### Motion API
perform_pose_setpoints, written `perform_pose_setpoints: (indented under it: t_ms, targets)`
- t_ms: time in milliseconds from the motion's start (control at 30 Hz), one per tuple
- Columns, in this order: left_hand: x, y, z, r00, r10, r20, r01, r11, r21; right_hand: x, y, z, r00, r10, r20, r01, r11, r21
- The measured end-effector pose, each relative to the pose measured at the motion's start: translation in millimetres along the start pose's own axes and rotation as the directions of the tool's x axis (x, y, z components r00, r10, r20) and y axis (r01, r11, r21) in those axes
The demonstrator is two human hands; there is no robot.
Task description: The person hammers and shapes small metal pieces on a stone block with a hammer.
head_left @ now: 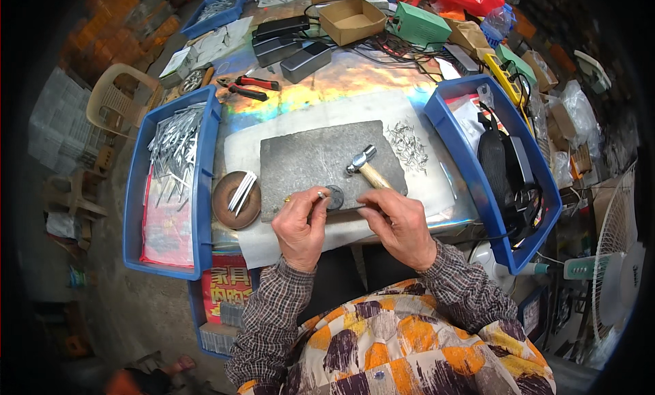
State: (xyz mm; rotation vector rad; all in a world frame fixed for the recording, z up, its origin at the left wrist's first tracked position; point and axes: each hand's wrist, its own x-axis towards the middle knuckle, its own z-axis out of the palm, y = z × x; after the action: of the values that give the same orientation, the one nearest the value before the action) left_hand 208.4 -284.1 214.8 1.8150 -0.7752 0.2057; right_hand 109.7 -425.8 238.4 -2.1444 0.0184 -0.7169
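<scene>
My left hand [299, 228] is closed in a pinch at the near edge of a grey stone slab [300, 156]. A small silvery piece [321, 195] shows at its fingertips, beside a dark round disc [334, 198]. My right hand [401, 224] is just right of the disc, its fingers curled and thumb against them; what they hold, if anything, is hidden. A hammer [372, 173] with a metal head and wooden handle lies on the slab, its handle end close to my right knuckles. Left of the slab, a brown round dish [228, 214] holds several thin pale metal strips [243, 191].
A blue tray [205, 210] of metal strips stands left; another blue tray [456, 146] with black items stands right. Small metal bits [407, 148] lie right of the slab. Red-handled pliers [249, 88], dark boxes [306, 62] and a cardboard box [351, 25] are farther back.
</scene>
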Motion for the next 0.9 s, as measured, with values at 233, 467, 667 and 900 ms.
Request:
perform_pose_setpoints:
  t_ms: [233, 467, 667, 900]
  targets:
    - [-3, -1, 1, 0.999, 0.042, -0.015, -0.04, 0.993, 0.111, 42, -19, 15, 0.962, -0.247, 0.121, 0.256, 0.964, -0.071]
    - [-1, 3, 3, 0.996, 0.077, -0.055, -0.072, 0.994, 0.078, 37, -9, 25, 0.933, -0.348, 0.094, 0.355, 0.932, -0.073]
    - [-2, 1, 4, 0.994, 0.096, -0.06, -0.09, 0.991, 0.095, 17, -1, 33, 0.868, -0.496, -0.008, 0.487, 0.856, -0.177]
    - [-6, 0, 7, 0.997, -0.004, -0.071, 0.008, 0.999, 0.051, -6, 13, 42, 0.86, -0.509, -0.05, 0.484, 0.842, -0.237]
